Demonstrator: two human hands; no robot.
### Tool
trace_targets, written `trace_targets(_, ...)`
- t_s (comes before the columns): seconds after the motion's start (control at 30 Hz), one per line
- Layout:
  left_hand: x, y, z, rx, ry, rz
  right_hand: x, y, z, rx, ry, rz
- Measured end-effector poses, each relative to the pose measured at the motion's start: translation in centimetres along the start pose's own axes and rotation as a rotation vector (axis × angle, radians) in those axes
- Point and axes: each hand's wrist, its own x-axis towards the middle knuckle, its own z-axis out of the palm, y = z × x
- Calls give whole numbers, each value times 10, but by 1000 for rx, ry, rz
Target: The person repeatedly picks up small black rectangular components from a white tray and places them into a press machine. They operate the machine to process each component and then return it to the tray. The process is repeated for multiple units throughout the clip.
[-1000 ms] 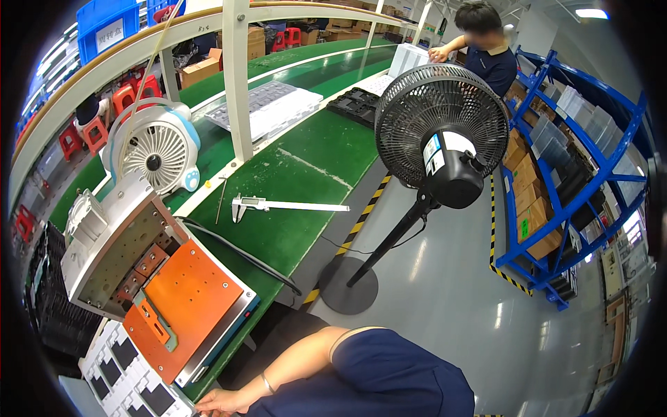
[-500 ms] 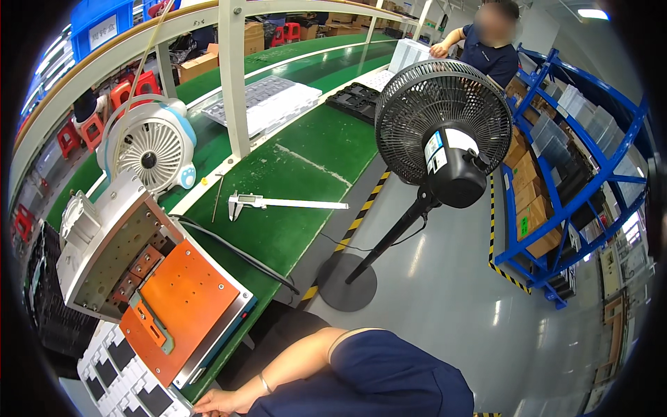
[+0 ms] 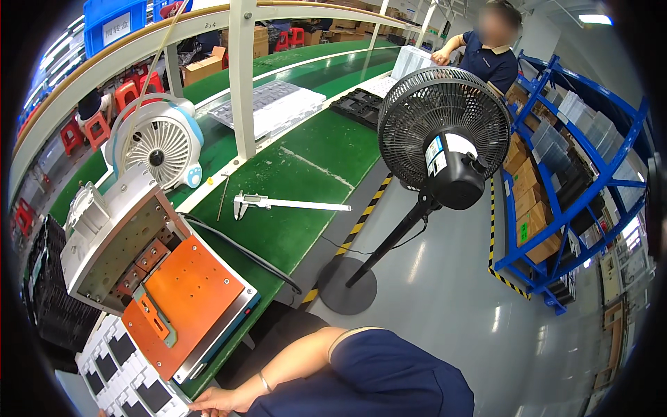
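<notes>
My right hand (image 3: 217,401) is at the lower edge, fingers closed at the near right corner of a white tray (image 3: 130,379). Dark flat pieces lie in the tray's compartments. At the bottom left, a sliver of skin, seemingly my left hand (image 3: 103,413), shows beside the tray; its fingers are hidden. Behind the tray stands a bench machine (image 3: 111,254) with a grey metal head. Its orange plate (image 3: 201,299) carries a small slotted orange-and-green piece (image 3: 154,316).
A digital caliper (image 3: 292,204) and a black cable (image 3: 243,254) lie on the green bench (image 3: 313,167). A small white-and-blue fan (image 3: 158,149) stands behind. A black pedestal fan (image 3: 445,139) is on the floor. Farther off are a person (image 3: 490,59) and blue shelving (image 3: 590,187).
The whole view has shifted slightly, with the bench things a little further right and down. My right hand stays at the tray's corner. A sliver of skin now shows at the bottom left.
</notes>
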Motion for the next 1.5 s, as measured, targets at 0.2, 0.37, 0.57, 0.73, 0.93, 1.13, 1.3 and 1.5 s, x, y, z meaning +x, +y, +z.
trace_targets(0.2, 18, -9, 9, -5, -21, 40, -5, -6, -2, 8, 1, 19)
trace_targets(0.37, 23, -46, -30, -139, -28, 76, -57, -42, 24, -108, 56, 24)
trace_targets(0.57, -15, 34, -10, -75, -1, -2, -71, -48, 23, -118, 166, 99)
trace_targets(0.73, -22, 43, -8, -595, -202, 12, -75, -54, 30, -103, 158, 129)
trace_targets(0.93, -37, 65, -15, -660, -278, 105, -72, -54, 23, -71, 163, 137)
trace_targets(1.13, -58, 95, -18, -555, -180, 169, -70, -53, 17, -15, 153, 126)
trace_targets(1.3, -90, 90, -37, -558, 15, 212, -69, -52, 13, -14, 134, 125)
trace_targets(1.5, -135, 56, -99, -688, 169, 285, -72, -55, 16, -18, 107, 133)
